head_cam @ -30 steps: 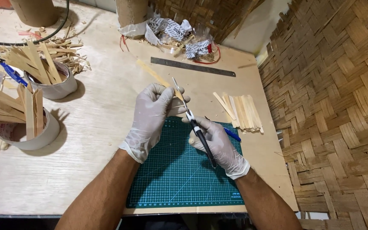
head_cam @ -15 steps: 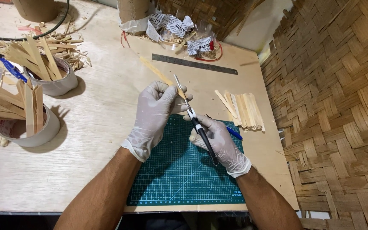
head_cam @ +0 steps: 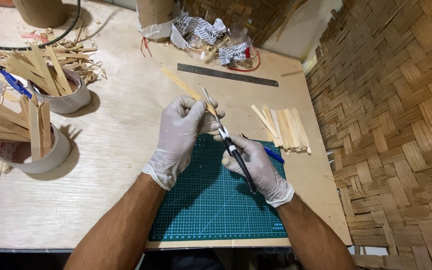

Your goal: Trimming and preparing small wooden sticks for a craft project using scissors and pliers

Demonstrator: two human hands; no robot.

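Both my hands wear pale gloves. My left hand point(head_cam: 182, 131) grips a long thin bamboo strip point(head_cam: 182, 85) that points away to the upper left. My right hand point(head_cam: 256, 165) holds black-handled scissors point(head_cam: 228, 142); their metal blades lie along the strip just past my left fingers. Both hands hover over the far edge of a green cutting mat point(head_cam: 211, 205). A blue pen point(head_cam: 274, 155) lies just right of my right hand.
A pile of cut bamboo slats point(head_cam: 283, 127) lies right of the mat. A steel ruler point(head_cam: 227, 74) lies beyond. Two round tubs of bamboo strips point(head_cam: 56, 92) point(head_cam: 31, 145) stand at the left. Crumpled wrappers point(head_cam: 211, 37) sit at the back. A woven bamboo wall point(head_cam: 396, 135) borders the right.
Both hands stay in the same grip on strip and scissors; the view has shifted slightly, little else differs.
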